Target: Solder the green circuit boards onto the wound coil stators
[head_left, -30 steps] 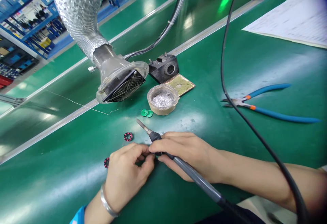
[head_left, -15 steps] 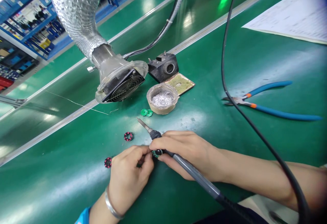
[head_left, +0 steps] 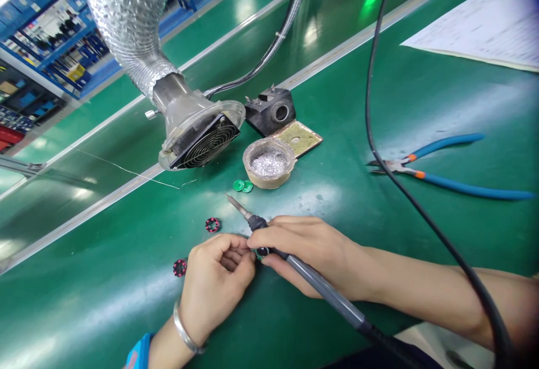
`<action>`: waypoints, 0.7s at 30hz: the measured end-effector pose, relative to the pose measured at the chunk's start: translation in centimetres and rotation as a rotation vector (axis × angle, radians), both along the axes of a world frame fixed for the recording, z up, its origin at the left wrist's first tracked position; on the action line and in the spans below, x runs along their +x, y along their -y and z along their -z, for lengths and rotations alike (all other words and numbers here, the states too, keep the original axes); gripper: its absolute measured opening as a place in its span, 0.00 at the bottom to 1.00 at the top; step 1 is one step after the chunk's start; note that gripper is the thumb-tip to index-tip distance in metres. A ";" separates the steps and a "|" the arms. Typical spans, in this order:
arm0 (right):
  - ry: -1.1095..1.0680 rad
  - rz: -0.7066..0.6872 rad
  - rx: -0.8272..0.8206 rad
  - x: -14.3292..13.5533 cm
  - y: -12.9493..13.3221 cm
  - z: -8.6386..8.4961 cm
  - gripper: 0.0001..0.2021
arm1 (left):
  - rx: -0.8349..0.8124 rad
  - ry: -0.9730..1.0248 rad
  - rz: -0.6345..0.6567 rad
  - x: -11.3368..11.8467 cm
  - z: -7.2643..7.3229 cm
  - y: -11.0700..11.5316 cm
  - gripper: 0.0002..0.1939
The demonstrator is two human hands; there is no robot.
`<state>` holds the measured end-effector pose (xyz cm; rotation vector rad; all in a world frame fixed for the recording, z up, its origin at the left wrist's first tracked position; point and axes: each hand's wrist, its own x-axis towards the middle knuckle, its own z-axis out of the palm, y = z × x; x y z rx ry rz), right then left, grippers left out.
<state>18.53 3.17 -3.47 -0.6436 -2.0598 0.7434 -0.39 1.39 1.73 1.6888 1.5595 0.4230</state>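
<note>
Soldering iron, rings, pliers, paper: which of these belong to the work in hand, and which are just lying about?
In use:
right hand holding the soldering iron
left hand pinching a small part against it

Lying about:
two pink-and-black rings
green discs
solder pot
blue pliers
paper

The soldering iron point(head_left: 295, 268) has a grey handle, a black collar and a thin metal tip; it lies slanted, with the tip pointing to about 10 o'clock and its black cable leaving at 4 o'clock. The right hand point(head_left: 307, 251) grips it near the collar. The small part point(head_left: 257, 254), green and dark, is mostly hidden, pinched between fingertips of the left hand point(head_left: 214, 285) and the right hand, just above the green mat.
</note>
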 end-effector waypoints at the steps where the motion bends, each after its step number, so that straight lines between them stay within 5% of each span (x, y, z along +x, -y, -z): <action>1: 0.001 -0.003 -0.004 0.0 0.0 0.0 0.13 | 0.020 -0.025 0.018 0.1 -0.1 0.0 0.06; 11: 0.015 0.009 -0.031 -0.1 0.2 -0.2 0.14 | 0.516 -0.420 0.240 0.6 0.1 1.0 0.06; 21: 0.001 0.047 0.003 -0.2 0.2 -0.2 0.14 | 0.485 -0.140 0.222 -1.8 0.1 0.9 0.06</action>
